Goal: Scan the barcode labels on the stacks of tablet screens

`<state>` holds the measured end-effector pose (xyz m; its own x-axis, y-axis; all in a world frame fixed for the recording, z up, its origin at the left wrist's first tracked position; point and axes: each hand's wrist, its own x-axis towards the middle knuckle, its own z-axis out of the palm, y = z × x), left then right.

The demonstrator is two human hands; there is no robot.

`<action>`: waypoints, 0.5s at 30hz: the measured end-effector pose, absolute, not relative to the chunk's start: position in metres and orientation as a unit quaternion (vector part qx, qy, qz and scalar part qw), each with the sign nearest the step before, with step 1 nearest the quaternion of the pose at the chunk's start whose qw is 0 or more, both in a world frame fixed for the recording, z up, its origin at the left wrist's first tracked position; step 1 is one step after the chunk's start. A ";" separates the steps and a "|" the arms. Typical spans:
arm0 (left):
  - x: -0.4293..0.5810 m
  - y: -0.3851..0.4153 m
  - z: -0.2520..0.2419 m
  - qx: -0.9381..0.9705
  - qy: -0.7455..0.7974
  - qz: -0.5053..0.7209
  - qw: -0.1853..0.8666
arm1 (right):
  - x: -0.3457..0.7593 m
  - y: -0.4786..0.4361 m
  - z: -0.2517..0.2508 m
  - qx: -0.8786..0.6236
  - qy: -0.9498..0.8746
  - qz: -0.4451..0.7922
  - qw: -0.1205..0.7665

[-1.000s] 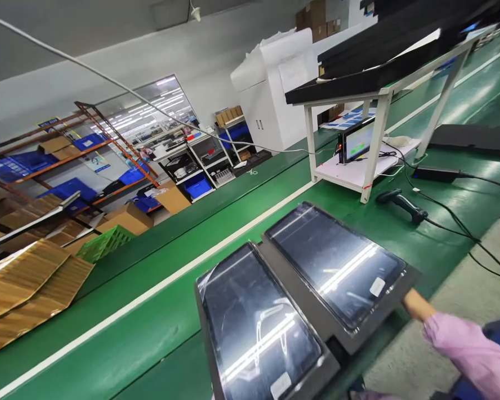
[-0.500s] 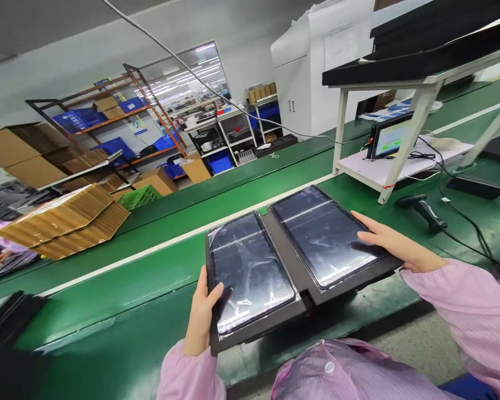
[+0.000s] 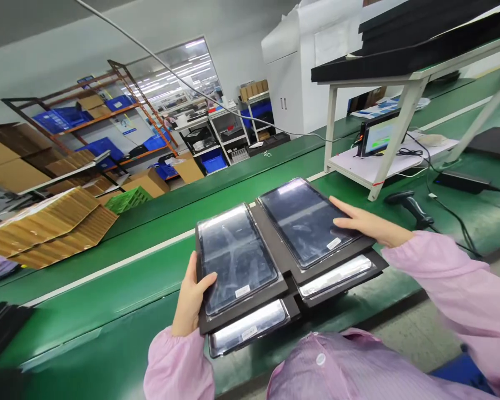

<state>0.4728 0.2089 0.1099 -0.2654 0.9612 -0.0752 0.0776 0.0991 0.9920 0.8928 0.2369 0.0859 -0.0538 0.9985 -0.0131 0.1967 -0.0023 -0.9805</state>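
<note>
My left hand (image 3: pixel 194 294) and my right hand (image 3: pixel 360 221) grip the two ends of a black foam tray (image 3: pixel 270 236), thumbs on top, fingers partly hidden at its sides. Two dark tablets, a left tablet (image 3: pixel 237 255) and a right tablet (image 3: pixel 308 222), lie screen up in it. Each carries a small white label at its near edge. Under this tray, a second black tray (image 3: pixel 294 314) juts out towards me. Its tablets show only as near strips, a left one (image 3: pixel 250 328) and a right one (image 3: pixel 337 276); the upper tray covers the rest.
A barcode scanner (image 3: pixel 410 208) lies on the green bench to the right, near a white stand (image 3: pixel 377 189) holding a small screen (image 3: pixel 379 135). Black trays (image 3: pixel 6 333) are stacked at left. Corrugated cardboard (image 3: pixel 54 228) stands beyond the green conveyor (image 3: pixel 158 272).
The upper tray has shifted away from me relative to the tray beneath, uncovering the near strips of the lower tablets. Both hands stay on it. The view has swung slightly right.
</note>
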 end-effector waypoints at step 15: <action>0.484 0.204 0.116 0.287 0.623 0.540 0.488 | 0.874 0.230 0.094 -0.471 -0.397 0.609 0.499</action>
<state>0.4844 0.2038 0.1158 -0.3587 0.8848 -0.2974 -0.1686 0.2520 0.9529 0.8735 0.2304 0.0938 -0.0568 0.9826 -0.1769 -0.2333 -0.1853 -0.9546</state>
